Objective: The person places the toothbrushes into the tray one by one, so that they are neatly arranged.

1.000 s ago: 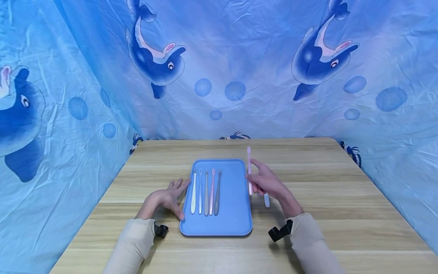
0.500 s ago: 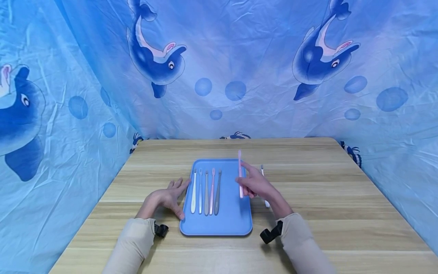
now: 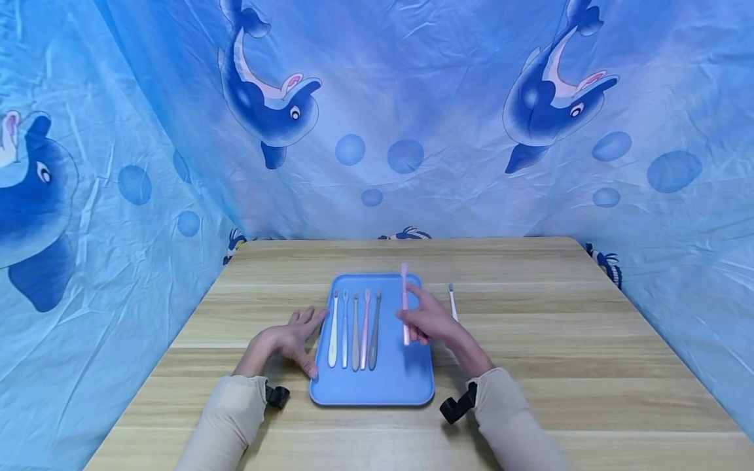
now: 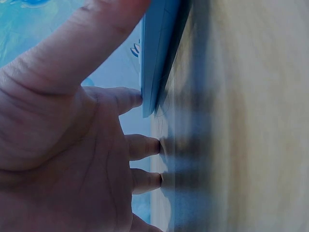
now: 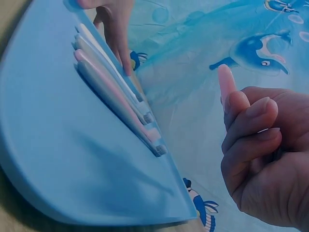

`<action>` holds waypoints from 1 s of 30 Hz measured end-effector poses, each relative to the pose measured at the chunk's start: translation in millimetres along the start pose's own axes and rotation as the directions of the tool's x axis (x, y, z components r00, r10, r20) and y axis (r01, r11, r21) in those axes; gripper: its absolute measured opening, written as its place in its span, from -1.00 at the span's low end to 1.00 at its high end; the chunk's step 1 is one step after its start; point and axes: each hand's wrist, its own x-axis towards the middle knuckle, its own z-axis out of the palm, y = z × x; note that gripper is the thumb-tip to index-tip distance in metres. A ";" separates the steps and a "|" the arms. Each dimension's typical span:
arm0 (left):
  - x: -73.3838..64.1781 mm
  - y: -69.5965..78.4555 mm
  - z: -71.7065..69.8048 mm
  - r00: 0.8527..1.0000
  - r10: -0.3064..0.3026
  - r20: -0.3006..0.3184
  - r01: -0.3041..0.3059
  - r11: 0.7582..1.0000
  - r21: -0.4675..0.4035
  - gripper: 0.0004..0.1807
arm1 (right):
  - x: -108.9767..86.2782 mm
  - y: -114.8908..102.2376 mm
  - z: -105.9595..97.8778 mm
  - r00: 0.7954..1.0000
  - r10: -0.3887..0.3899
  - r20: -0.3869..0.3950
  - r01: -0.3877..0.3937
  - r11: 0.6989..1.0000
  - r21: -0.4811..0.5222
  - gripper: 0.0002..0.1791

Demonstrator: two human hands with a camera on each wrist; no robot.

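Over the right part of a blue tray (image 3: 377,391), my right hand (image 3: 434,322) pinches a pink toothbrush (image 3: 404,293), held apart from the tray floor with its head pointing away. Several toothbrushes lie side by side on the tray's left half, from a cream one (image 3: 333,340) at the outside to a dark grey one (image 3: 374,343) at the inside, with another pink one (image 3: 364,337) between. My left hand (image 3: 287,341) touches the tray's left rim, thumb and fingers spread. In the right wrist view the pink handle end (image 5: 225,82) sticks out past curled fingers.
A white toothbrush (image 3: 452,302) lies on the wooden table (image 3: 559,340) right of the tray, partly hidden by my right hand and forearm. A blue dolphin-print curtain (image 3: 377,98) hangs behind and at the sides of the table.
My right hand has carried the pink toothbrush leftward, from the tray's right edge to over its right part. More of the white toothbrush's head end shows. The left hand has stayed put.
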 end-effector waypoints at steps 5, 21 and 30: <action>0.8 -1.3 1.1 1.000 0.007 0.002 -0.007 1.000 -0.006 0.62 | 1.8 1.7 7.1 1.000 0.025 0.009 -0.025 1.000 -0.007 -0.16; -1.1 0.0 0.4 1.000 0.002 0.002 -0.002 1.000 0.009 0.60 | 12.5 11.8 23.5 0.998 0.022 0.052 -0.022 1.000 -0.007 -0.14; 0.0 -1.2 -1.4 1.000 0.005 0.010 -0.005 1.000 0.008 0.61 | 11.4 13.7 25.7 0.998 0.049 0.047 -0.049 0.999 -0.003 -0.13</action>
